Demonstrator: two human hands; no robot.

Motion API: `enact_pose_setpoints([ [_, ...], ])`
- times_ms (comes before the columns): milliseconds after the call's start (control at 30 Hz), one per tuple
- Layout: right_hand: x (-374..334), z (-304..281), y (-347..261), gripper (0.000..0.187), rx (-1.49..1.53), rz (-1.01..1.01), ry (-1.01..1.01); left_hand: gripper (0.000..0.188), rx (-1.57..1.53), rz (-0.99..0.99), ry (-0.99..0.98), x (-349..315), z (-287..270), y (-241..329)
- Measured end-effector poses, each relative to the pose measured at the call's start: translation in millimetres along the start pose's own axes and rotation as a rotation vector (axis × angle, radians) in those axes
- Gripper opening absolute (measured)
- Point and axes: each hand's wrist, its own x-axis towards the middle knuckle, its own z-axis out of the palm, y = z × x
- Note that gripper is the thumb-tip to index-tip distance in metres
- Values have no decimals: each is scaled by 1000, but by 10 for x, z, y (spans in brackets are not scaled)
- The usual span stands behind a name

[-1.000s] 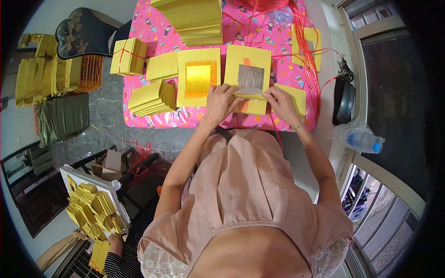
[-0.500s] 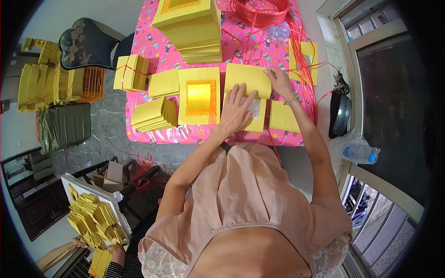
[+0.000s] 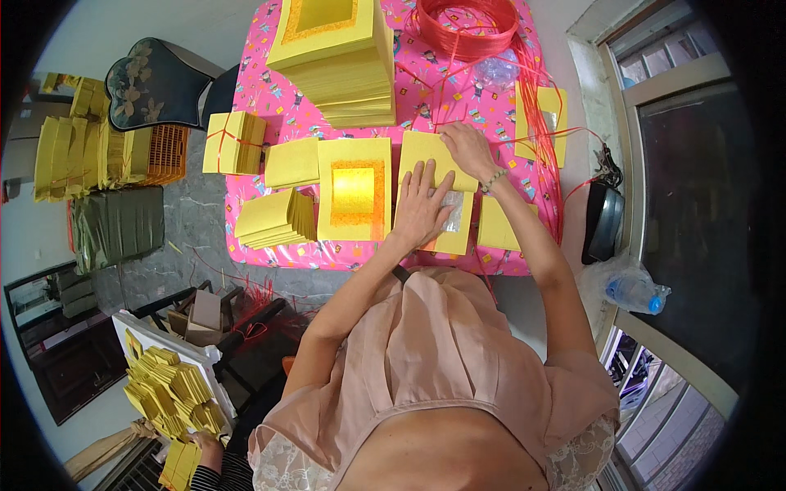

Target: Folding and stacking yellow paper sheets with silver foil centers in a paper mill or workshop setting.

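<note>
A yellow paper sheet [image 3: 419, 150] lies folded over on the pink table, with a silvery patch [image 3: 451, 214] showing on the lower layer. My left hand [image 3: 422, 206] rests flat on it, fingers spread, pressing the folded part's lower edge. Across the top right of the fold lies my right hand [image 3: 470, 154], its fingers stretched along the far edge. Left of these is a yellow sheet with an orange-framed gold square [image 3: 352, 192]. Folded yellow papers [image 3: 277, 218] fan out farther left, beside another flat folded pile [image 3: 291, 162]. A plain yellow piece [image 3: 501, 224] sits beneath my right forearm.
A tall stack of yellow paper [image 3: 348, 82] stands at the back, near a coil of red plastic strapping [image 3: 467, 33]. Red strands hang down the table's right side. A tied yellow bundle [image 3: 235, 144] is at the left edge. A co-worker's hand [image 3: 208, 450] touches yellow papers lower left.
My right hand has moved left along the top edge of the folded sheet, which now lies flatter. My left hand stays on it. The view has shifted slightly.
</note>
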Motion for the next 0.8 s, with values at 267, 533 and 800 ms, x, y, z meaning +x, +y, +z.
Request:
enact_pose_setpoints([
  [267, 13, 73, -4, 20, 43, 46, -71, 72, -21, 3, -5, 25, -8, -12],
  [533, -3, 89, -33, 21, 34, 48, -76, 70, -51, 18, 0, 18, -5, -30],
  [800, -3, 114, -40, 20, 18, 58, -71, 69, -96, 20, -46, -17, -17, -71],
])
